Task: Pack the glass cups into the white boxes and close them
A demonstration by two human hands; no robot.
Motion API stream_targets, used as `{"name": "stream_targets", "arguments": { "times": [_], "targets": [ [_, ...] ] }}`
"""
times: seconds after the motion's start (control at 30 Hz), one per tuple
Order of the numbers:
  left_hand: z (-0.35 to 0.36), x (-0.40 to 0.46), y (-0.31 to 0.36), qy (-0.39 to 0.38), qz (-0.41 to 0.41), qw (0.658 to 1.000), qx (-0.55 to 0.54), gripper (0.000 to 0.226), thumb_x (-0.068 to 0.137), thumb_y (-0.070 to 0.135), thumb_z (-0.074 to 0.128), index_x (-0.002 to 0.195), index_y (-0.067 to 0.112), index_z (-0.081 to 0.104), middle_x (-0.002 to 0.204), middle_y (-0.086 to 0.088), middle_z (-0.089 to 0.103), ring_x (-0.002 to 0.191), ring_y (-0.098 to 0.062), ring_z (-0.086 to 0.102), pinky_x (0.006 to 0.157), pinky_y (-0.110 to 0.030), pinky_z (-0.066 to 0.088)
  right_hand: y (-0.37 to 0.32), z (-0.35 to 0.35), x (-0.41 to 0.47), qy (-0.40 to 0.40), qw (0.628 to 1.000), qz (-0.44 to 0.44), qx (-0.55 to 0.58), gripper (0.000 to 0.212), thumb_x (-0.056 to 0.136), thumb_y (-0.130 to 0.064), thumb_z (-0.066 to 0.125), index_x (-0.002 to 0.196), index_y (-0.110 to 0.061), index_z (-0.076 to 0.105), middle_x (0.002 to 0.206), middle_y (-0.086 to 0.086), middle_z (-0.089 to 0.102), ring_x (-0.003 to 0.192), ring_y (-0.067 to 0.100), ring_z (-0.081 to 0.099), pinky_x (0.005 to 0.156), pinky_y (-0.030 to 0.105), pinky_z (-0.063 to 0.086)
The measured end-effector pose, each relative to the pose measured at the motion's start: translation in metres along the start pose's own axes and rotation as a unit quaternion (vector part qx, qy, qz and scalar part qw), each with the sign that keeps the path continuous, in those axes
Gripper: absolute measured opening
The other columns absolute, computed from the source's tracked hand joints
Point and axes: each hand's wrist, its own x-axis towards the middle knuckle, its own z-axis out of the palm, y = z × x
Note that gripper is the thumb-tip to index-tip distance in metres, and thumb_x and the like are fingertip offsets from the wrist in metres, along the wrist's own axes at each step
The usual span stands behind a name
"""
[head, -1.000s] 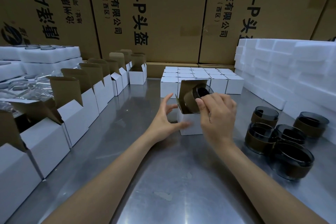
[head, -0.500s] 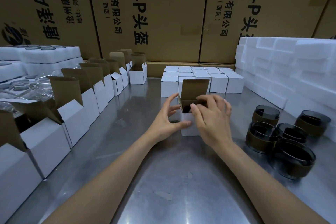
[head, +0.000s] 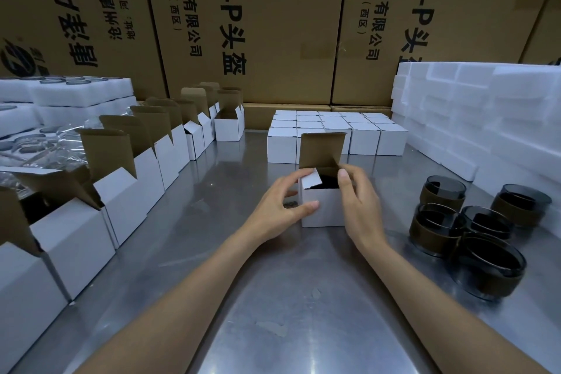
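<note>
A small white box (head: 323,209) stands in the middle of the metal table (head: 273,297), its brown-lined lid upright. A dark glass cup (head: 329,181) sits inside it, only its dark top showing. My left hand (head: 283,202) grips the box's left side, thumb on the front wall and fingers folding the left side flap inward. My right hand (head: 358,200) is at the box's right side with its fingers on the right flap. Several dark glass cups with brown bands (head: 467,231) stand to the right.
A row of open white boxes (head: 145,167) runs along the left. Closed white boxes (head: 337,133) are grouped at the back centre. White foam blocks (head: 473,118) pile up at the right, foam trays and plastic wrap (head: 54,143) at the left. Big cardboard cartons (head: 273,24) wall the back.
The cup went from my right hand down into the box. My right hand let it go and both hands moved to the side flaps; the left flap now folds inward.
</note>
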Motion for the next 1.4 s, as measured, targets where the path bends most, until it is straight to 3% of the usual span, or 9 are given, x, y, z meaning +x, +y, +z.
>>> {"name": "stream_targets", "arguments": {
  "times": [0.17,0.4,0.57,0.67,0.77,0.9,1.03,1.17,1.4],
  "targets": [
    [0.001,0.002,0.004,0.01,-0.008,1.0,-0.005,0.04,0.09,0.05,0.054,0.126,0.034,0.054,0.131,0.005,0.049,0.121,-0.007,0.049,0.107,-0.032,0.04,0.003,-0.002,0.005,0.004,1.0,0.008,-0.024,0.028,0.101,-0.028,0.037,0.108,-0.026,0.064,0.112,-0.006,0.06,0.099,0.005,0.048,0.083,0.026,0.033],
    [0.003,0.005,0.006,0.044,0.002,0.999,0.003,0.022,0.101,0.025,0.043,0.116,0.032,0.058,0.131,0.011,0.043,0.123,0.007,0.038,0.114,-0.032,0.029,0.001,-0.003,0.007,0.002,1.0,0.021,-0.016,0.02,0.094,-0.021,0.046,0.09,-0.031,0.063,0.107,-0.003,0.059,0.096,0.008,0.053,0.085,0.033,0.043],
    [0.002,0.004,0.012,0.068,0.04,0.997,-0.002,0.029,0.1,0.006,0.04,0.109,0.015,0.065,0.135,0.02,0.038,0.134,0.006,0.027,0.098,0.0,0.02,0.001,-0.004,0.007,-0.002,1.0,0.022,0.003,0.029,0.098,-0.026,0.041,0.094,-0.023,0.07,0.101,-0.002,0.06,0.093,0.004,0.05,0.077,0.027,0.035],
    [0.003,0.004,0.016,0.094,0.049,0.994,-0.037,0.014,0.094,0.007,0.046,0.1,0.012,0.058,0.117,0.011,0.052,0.115,0.005,0.045,0.094,-0.016,0.034,0.001,-0.004,0.006,0.007,1.0,0.017,0.015,0.03,0.099,-0.023,0.041,0.082,-0.023,0.066,0.091,-0.004,0.055,0.087,0.005,0.051,0.073,0.019,0.035],
    [0.006,0.004,0.02,0.119,0.059,0.987,-0.09,0.018,0.087,0.016,0.053,0.098,0.02,0.039,0.111,-0.004,0.057,0.111,-0.014,0.053,0.094,-0.03,0.043,-0.001,-0.003,0.005,0.015,1.0,0.009,0.021,0.034,0.1,-0.022,0.04,0.07,-0.031,0.052,0.085,-0.007,0.052,0.08,-0.001,0.049,0.066,0.012,0.032],
    [0.007,0.005,0.017,0.123,0.09,0.988,-0.04,0.022,0.086,0.019,0.046,0.106,0.024,0.053,0.11,0.007,0.058,0.109,-0.005,0.053,0.093,-0.02,0.041,-0.001,-0.001,0.004,0.017,0.998,0.028,0.058,0.031,0.103,-0.027,0.034,0.082,-0.033,0.057,0.097,-0.001,0.059,0.092,0.01,0.054,0.077,0.021,0.036],
    [0.003,0.0,0.011,0.116,0.123,0.985,0.024,0.034,0.087,0.02,0.037,0.11,0.018,0.062,0.112,0.015,0.055,0.112,-0.003,0.051,0.095,-0.019,0.038,0.0,0.002,-0.001,0.002,0.999,0.026,0.041,0.023,0.099,-0.043,0.034,0.097,-0.027,0.051,0.096,-0.01,0.055,0.081,-0.002,0.047,0.072,0.02,0.03],
    [0.002,-0.005,0.009,0.079,0.147,0.984,0.066,0.047,0.082,0.038,0.039,0.117,0.016,0.061,0.119,0.01,0.051,0.117,-0.006,0.048,0.099,-0.017,0.036,-0.002,-0.003,-0.001,-0.016,0.998,0.023,0.056,0.041,0.083,-0.061,0.032,0.106,-0.028,0.039,0.098,-0.023,0.051,0.087,-0.019,0.048,0.069,0.009,0.034],
    [0.004,-0.002,0.009,0.148,0.134,0.972,0.126,0.029,0.094,0.037,0.047,0.111,0.019,0.064,0.107,0.016,0.054,0.102,0.001,0.053,0.087,-0.018,0.042,-0.001,-0.002,-0.003,-0.118,0.992,-0.007,0.039,0.022,0.082,-0.055,0.047,0.103,-0.05,0.045,0.119,-0.013,0.056,0.109,0.006,0.052,0.09,0.027,0.041]
  ]
}}
